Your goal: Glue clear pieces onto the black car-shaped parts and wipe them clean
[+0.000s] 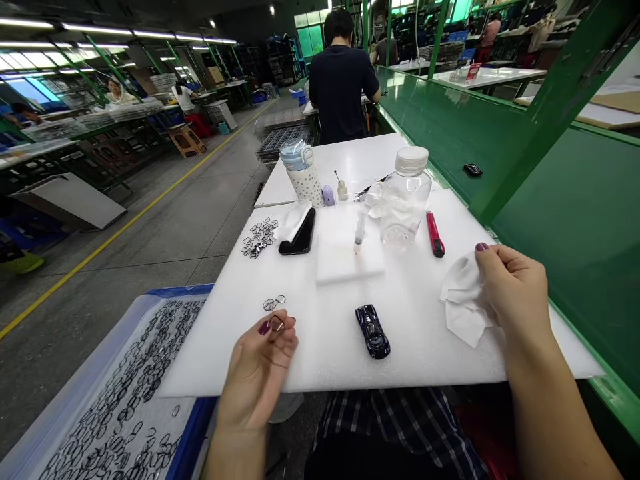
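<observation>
My left hand [263, 363] pinches a small dark ring-shaped part [277, 325] at the near edge of the white foam board [320, 320]. Two similar rings [273, 303] lie just beyond its fingertips. My right hand [510, 287] grips a crumpled white cloth [463, 300] at the board's right side. Between the two hands rests a dark blue toy car [373, 331]. A syringe [359, 233] lies on a white foam pad [345, 257] farther back.
A clear plastic bottle [404, 200], red utility knife [435, 233], black phone [299, 235], pile of rings [257, 237] and patterned cup [301, 172] stand behind. A blue tray of rings [125, 400] sits lower left. Green conveyor [550, 200] on the right; a person [343, 77] works ahead.
</observation>
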Action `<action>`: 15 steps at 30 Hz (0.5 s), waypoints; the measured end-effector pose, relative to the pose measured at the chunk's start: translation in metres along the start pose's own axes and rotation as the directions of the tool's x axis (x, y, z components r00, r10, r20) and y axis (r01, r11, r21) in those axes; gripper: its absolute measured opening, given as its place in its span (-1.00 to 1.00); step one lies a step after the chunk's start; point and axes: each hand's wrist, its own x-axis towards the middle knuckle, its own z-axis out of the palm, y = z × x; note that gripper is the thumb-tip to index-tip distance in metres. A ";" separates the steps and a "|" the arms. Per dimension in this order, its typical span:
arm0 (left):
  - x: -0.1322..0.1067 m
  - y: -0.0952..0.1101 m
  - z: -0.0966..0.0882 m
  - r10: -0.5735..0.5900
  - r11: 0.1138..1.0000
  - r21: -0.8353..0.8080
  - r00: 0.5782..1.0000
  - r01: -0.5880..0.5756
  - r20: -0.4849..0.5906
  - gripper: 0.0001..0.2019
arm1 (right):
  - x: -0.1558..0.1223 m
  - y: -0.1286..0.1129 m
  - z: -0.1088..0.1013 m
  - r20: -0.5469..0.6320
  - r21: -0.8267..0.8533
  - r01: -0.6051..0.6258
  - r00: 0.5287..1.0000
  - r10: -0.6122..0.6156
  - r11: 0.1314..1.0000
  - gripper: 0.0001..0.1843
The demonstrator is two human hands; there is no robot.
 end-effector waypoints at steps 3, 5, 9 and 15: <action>-0.014 -0.008 0.014 -0.105 0.968 -0.223 0.993 0.115 0.056 -0.66 | 0.001 0.000 0.000 -0.009 0.063 -0.009 1.000 0.009 0.998 -0.75; -0.021 -0.011 0.021 -0.116 0.957 -0.256 0.989 0.137 0.094 -0.68 | 0.000 -0.001 0.000 -0.014 0.067 -0.014 1.000 0.015 0.998 -0.76; -0.029 -0.016 0.027 -0.110 0.950 -0.269 0.977 0.156 0.181 -0.73 | -0.004 -0.006 -0.001 -0.061 0.101 -0.031 0.997 0.037 0.994 -0.67; -0.035 -0.021 0.032 -0.114 0.941 -0.280 0.957 0.190 0.267 -0.79 | 0.008 -0.005 -0.001 -0.320 0.353 0.117 0.947 0.003 0.928 -0.77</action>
